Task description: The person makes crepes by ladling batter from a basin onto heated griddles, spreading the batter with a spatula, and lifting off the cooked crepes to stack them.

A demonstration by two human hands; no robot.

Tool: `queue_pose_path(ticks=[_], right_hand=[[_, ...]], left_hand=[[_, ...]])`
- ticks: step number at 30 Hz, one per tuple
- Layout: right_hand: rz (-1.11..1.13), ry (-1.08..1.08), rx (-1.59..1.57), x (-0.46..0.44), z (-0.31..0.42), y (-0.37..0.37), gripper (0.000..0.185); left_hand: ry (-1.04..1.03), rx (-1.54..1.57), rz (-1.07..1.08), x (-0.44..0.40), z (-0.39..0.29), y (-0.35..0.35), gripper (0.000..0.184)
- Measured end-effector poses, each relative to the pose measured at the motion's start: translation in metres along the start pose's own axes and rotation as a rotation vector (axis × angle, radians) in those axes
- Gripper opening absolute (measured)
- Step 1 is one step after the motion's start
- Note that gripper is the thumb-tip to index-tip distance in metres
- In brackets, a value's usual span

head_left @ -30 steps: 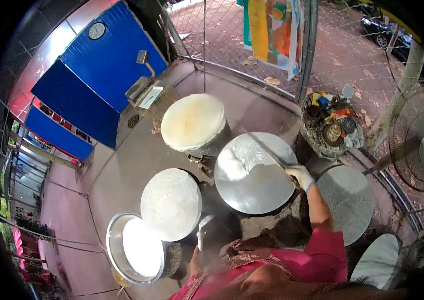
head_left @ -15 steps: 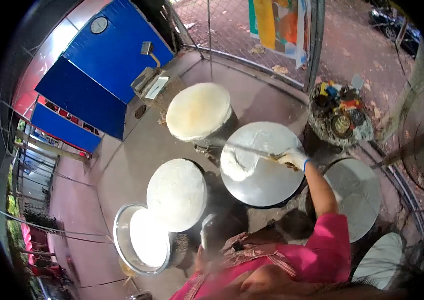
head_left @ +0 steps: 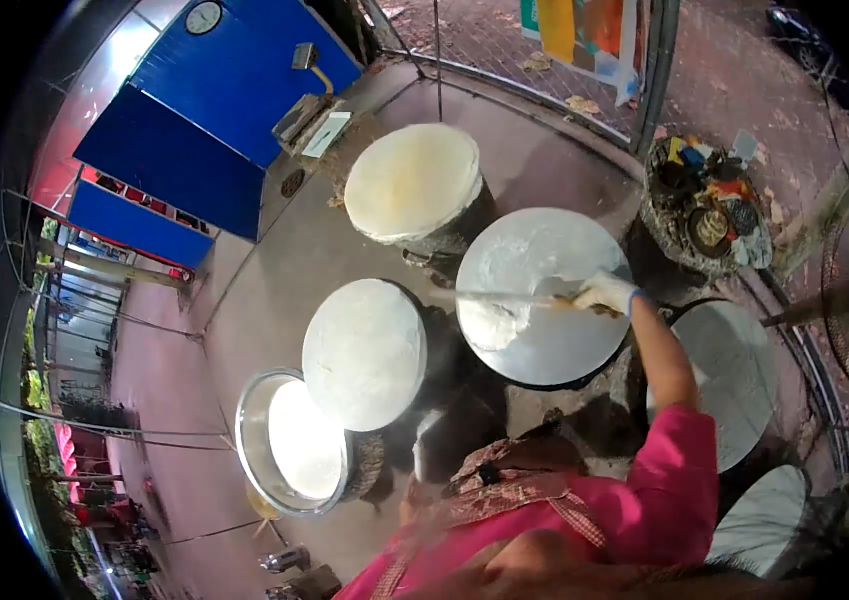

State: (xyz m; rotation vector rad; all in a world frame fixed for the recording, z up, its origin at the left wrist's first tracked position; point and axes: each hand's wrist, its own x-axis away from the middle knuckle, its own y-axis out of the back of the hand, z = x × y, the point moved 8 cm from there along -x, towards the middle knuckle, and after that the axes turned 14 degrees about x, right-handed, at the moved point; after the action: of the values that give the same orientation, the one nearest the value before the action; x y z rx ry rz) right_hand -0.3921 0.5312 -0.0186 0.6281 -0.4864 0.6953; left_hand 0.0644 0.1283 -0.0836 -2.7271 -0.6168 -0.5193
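My right hand (head_left: 607, 292), in a white glove, is closed on the handle of a long thin spatula (head_left: 514, 298). The spatula reaches left across a round flat griddle (head_left: 574, 355). White batter (head_left: 494, 326) lies thick on the griddle's left side, with a thin smeared layer around it. My left hand (head_left: 425, 432), which looks white-gloved, hangs low in front of my body, between two round griddles. Its fingers are too blurred to make out.
Left of centre is another round, white-coated griddle (head_left: 364, 355). It overlaps a metal basin (head_left: 245, 440) holding white liquid (head_left: 304, 440). Further back stands a griddle with a pale yellowish sheet (head_left: 414, 180). A cluttered stand (head_left: 709, 215) and a grey round surface (head_left: 729, 380) are at right.
The view has shifted, so the griddles sit higher in the picture. My right hand still grips the spatula, which now lies more level over the griddle.
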Motion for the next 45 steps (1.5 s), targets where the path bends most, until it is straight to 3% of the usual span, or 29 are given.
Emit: queue_pose_path(ticks=[1,3,4,7,9,11,13,15,16,17,18,19,21,23,24,25,27,28,29,31,32,34,35,37,39,41,45], right_hand=[[0.069,-0.010,0.091,0.004,-0.002,-0.004,0.021],[0.166,-0.017,-0.043,0.028,-0.041,-0.015,0.017],[0.122,0.033,-0.111,0.013,-0.097,-0.018,0.015],[0.118,-0.124,-0.015,0.076,-0.040,0.015,0.011],[-0.058,0.103,0.114,0.008,-0.042,0.023,0.013],[-0.160,-0.002,-0.245,-0.036,-0.038,0.016,0.016],[-0.016,0.054,0.132,-0.020,0.016,0.002,0.017],[0.132,0.039,0.177,-0.011,-0.021,-0.015,0.018],[0.092,-0.034,0.237,0.013,-0.047,-0.009,0.014],[0.078,0.283,0.586,0.014,-0.094,-0.012,0.015],[0.144,0.305,0.769,0.060,-0.137,-0.008,0.005],[0.225,0.326,0.950,0.113,-0.154,-0.022,0.011],[0.063,-0.322,0.240,0.180,-0.158,-0.064,0.026],[-0.181,-0.084,-0.107,0.199,-0.142,-0.134,0.031],[-0.310,0.030,-0.282,0.216,-0.136,-0.167,0.034],[-0.437,0.132,-0.443,0.245,-0.129,-0.193,0.038],[-0.775,-0.226,-0.327,0.276,-0.088,-0.243,0.033],[-0.923,-0.139,-0.198,0.242,-0.078,-0.270,0.029],[-1.067,-0.059,-0.496,0.193,-0.075,-0.308,0.027],[-1.066,-0.089,-0.294,0.137,-0.014,-0.336,0.026],[-1.034,-0.282,0.287,0.133,0.020,-0.331,0.028],[-1.054,-0.285,0.368,0.140,0.006,-0.340,0.030],[-1.082,-0.291,0.420,0.151,-0.007,-0.331,0.031],[-0.977,-0.458,0.379,0.186,-0.038,-0.320,0.031],[-1.182,-0.367,0.328,0.208,-0.030,-0.311,0.030],[-1.224,-0.358,0.056,0.189,0.000,-0.315,0.031],[-0.907,-0.288,0.302,0.142,0.038,-0.323,0.035]], left_hand=[[0.003,0.026,0.001,0.002,0.000,0.001,0.081],[0.020,0.103,-0.008,0.010,0.005,0.005,0.081],[0.027,0.140,-0.012,0.013,0.008,0.009,0.081],[0.048,0.237,-0.009,0.018,0.020,0.021,0.082],[0.054,0.259,0.006,0.019,0.022,0.026,0.082],[0.023,0.207,0.030,0.016,0.017,0.025,0.082],[0.058,0.128,0.014,0.009,0.021,0.035,0.080],[0.095,0.025,-0.042,0.018,0.018,0.068,0.078],[0.084,-0.004,-0.071,0.018,0.018,0.073,0.076],[0.071,-0.024,-0.102,0.014,0.017,0.074,0.075],[0.098,-0.022,-0.024,0.016,-0.005,0.060,0.072],[0.124,-0.020,0.055,0.018,-0.028,0.045,0.069],[0.157,-0.166,0.142,0.010,-0.039,0.053,0.067],[0.280,-0.294,0.157,-0.003,-0.014,0.090,0.065],[-0.018,-0.420,0.255,-0.014,-0.011,0.103,0.062],[0.029,-0.390,0.275,-0.014,-0.013,0.108,0.059],[0.125,-0.333,0.308,-0.012,-0.020,0.116,0.053],[0.084,-0.414,0.329,-0.009,-0.032,0.116,0.053],[0.033,-0.500,0.341,-0.009,-0.044,0.116,0.052],[0.058,-0.481,0.433,0.014,-0.099,0.076,0.051],[0.122,-0.255,0.472,0.015,-0.092,0.079,0.050],[0.167,-0.438,0.359,0.022,-0.100,0.098,0.059],[-0.091,-0.465,0.489,0.011,-0.077,0.115,0.063],[0.035,-0.260,0.474,0.015,-0.066,0.132,0.067],[0.074,-0.135,0.452,0.021,-0.056,0.143,0.069],[0.294,-0.178,0.387,0.039,-0.066,0.136,0.067],[0.177,0.011,0.456,0.025,-0.052,0.130,0.066]])
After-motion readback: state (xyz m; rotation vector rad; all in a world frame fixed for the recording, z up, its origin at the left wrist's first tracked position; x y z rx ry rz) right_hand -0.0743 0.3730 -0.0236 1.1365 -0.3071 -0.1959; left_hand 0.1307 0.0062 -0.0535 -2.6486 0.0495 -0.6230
